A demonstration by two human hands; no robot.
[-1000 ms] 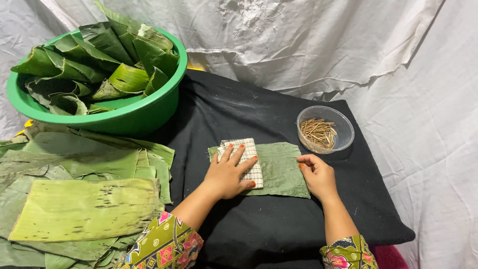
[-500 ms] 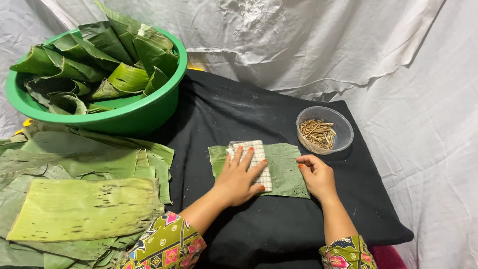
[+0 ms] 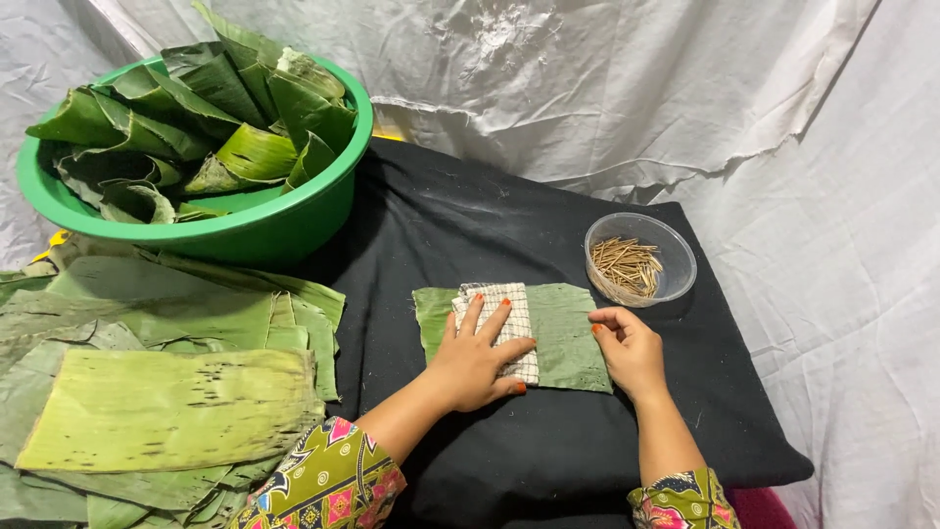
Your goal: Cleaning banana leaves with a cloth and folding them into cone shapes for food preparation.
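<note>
On the black-draped counter (image 3: pixel 470 225), near the middle, a small rectangle of green leaf (image 3: pixel 563 328) lies flat, and a checked cloth (image 3: pixel 504 318) sits on top of its left half. Left hand (image 3: pixel 475 358) is down on that cloth, palm flat, fingers spread wide and pointing to the far side, pressing rather than gripping; nothing is closed inside it. Orange-painted nails show on the fingertips. Right hand (image 3: pixel 627 348) rests at the leaf's right edge, fingers loosely curled with the tips touching the leaf's border, and it has no firm hold on anything that can be seen. Both forearms come in from the near side, with patterned sleeves in green, pink and yellow at the bottom edge of view.

Just beyond the right hand, to the far right of the leaf, stands a clear plastic bowl (image 3: pixel 676 260) holding a heap of thin brown sticks (image 3: pixel 627 264); bowl and leaf are close but not touching. Far left, a big green basin (image 3: pixel 245 230) sits at the counter's corner, packed with folded and rolled dark green leaves (image 3: pixel 196 127). Near left, a stack of large flat leaves (image 3: pixel 166 392) spreads out beside the black cloth, the top one paler and speckled with dark marks. White sheeting (image 3: pixel 607 88), crumpled and wrinkled, hangs behind and runs down the right side.
</note>
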